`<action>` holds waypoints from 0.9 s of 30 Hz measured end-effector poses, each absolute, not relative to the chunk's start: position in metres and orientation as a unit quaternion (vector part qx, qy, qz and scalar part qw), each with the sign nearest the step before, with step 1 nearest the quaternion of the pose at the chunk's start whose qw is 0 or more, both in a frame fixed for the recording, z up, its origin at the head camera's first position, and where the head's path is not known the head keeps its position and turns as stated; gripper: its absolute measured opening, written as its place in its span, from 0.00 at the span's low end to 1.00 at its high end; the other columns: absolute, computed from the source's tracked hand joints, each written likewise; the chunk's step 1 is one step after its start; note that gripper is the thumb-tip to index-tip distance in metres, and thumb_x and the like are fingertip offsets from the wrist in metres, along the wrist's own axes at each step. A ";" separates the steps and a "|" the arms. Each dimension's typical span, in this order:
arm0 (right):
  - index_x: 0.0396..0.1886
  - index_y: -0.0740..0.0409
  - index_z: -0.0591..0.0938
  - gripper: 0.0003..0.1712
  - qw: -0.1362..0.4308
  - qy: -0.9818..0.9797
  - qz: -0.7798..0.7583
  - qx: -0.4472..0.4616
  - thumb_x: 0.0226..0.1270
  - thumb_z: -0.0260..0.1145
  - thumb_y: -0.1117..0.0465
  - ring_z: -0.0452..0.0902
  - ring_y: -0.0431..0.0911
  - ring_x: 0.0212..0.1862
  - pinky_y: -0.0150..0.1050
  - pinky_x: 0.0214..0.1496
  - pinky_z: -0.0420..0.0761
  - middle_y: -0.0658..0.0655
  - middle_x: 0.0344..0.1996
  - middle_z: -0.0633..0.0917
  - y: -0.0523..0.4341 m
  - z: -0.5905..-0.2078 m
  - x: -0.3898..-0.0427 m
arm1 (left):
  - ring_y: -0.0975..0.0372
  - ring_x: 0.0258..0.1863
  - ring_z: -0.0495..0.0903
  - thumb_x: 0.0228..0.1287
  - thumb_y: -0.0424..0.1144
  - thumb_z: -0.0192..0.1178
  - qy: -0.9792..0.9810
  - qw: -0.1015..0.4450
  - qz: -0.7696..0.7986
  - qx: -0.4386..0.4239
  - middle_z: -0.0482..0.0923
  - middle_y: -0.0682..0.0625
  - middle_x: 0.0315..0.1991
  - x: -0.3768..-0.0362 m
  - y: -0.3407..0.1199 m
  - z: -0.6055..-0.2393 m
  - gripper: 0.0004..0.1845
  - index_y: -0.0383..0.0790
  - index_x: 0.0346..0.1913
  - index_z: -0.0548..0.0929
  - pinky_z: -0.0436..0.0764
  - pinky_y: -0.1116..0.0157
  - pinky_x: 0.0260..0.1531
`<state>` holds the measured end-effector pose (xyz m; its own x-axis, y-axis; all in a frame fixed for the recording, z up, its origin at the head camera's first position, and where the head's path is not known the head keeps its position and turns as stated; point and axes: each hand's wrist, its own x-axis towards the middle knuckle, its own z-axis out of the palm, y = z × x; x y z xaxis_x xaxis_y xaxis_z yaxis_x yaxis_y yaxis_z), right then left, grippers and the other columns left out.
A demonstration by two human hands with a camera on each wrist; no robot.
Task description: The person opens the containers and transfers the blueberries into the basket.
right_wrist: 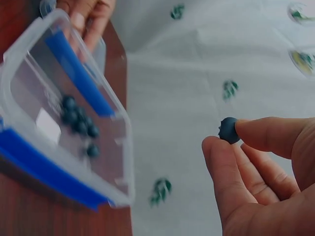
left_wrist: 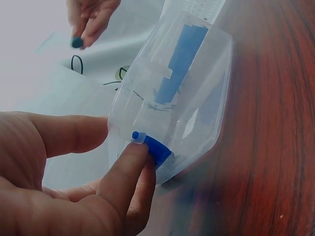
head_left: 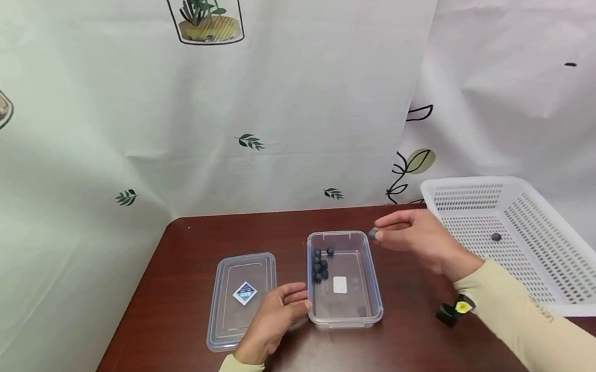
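Note:
A blueberry [right_wrist: 228,130] is pinched between the thumb and index finger of my right hand [head_left: 420,239], just off the far right corner of a clear plastic container [head_left: 349,320]. Several blueberries [head_left: 320,265] lie inside that container, gathered along its left side around a white square patch [head_left: 340,285]. My left hand [head_left: 278,314] holds the container's left side. In the left wrist view, its thumb is at the rim and a fingertip [left_wrist: 135,152] sits on a blue clip [left_wrist: 156,150] of the outer wall.
A clear lid [head_left: 225,321] with a blue and white label lies on the table to the left, partly behind my left hand. At right stands a white perforated basket [head_left: 574,225] with one blueberry [head_left: 496,237] in it. A patterned curtain [head_left: 289,118] hangs along the table's back edge.

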<state>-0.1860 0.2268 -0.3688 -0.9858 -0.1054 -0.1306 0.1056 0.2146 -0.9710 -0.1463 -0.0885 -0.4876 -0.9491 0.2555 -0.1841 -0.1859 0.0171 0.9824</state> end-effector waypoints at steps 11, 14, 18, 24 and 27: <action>0.42 0.48 0.90 0.10 0.037 0.711 -0.702 0.017 0.68 0.74 0.69 0.90 0.36 0.42 0.30 0.50 0.87 0.43 0.37 0.93 0.299 -0.351 -0.181 | 0.48 0.61 0.82 0.66 0.26 0.65 0.693 0.169 0.700 0.020 0.78 0.26 0.63 -0.147 -0.091 -0.488 0.29 0.19 0.69 0.72 0.83 0.68 0.51; 0.38 0.45 0.91 0.14 0.032 0.685 -0.727 0.036 0.68 0.73 0.71 0.90 0.35 0.41 0.30 0.49 0.87 0.44 0.36 0.93 0.323 -0.356 -0.182 | 0.48 0.61 0.82 0.66 0.26 0.65 0.695 0.170 0.698 0.019 0.78 0.26 0.63 -0.146 -0.090 -0.488 0.29 0.19 0.69 0.72 0.83 0.68 0.51; 0.35 0.42 0.91 0.14 0.024 0.691 -0.720 0.060 0.69 0.73 0.70 0.90 0.34 0.40 0.29 0.47 0.87 0.43 0.35 0.93 0.352 -0.368 -0.185 | 0.47 0.62 0.82 0.66 0.26 0.65 0.696 0.168 0.698 0.021 0.79 0.26 0.63 -0.144 -0.091 -0.488 0.29 0.19 0.69 0.72 0.83 0.68 0.52; 0.40 0.43 0.87 0.09 0.016 0.727 -0.681 0.089 0.70 0.73 0.65 0.89 0.31 0.40 0.27 0.46 0.87 0.40 0.35 0.92 0.388 -0.387 -0.190 | 0.46 0.63 0.81 0.66 0.26 0.64 0.694 0.167 0.699 0.027 0.78 0.25 0.63 -0.145 -0.091 -0.487 0.29 0.18 0.68 0.72 0.83 0.68 0.52; 0.43 0.46 0.85 0.08 0.021 0.732 -0.673 0.100 0.72 0.72 0.65 0.89 0.31 0.39 0.27 0.45 0.87 0.39 0.34 0.92 0.399 -0.394 -0.191 | 0.46 0.63 0.81 0.66 0.25 0.64 0.694 0.169 0.699 0.028 0.78 0.25 0.63 -0.145 -0.091 -0.486 0.29 0.18 0.68 0.72 0.83 0.68 0.52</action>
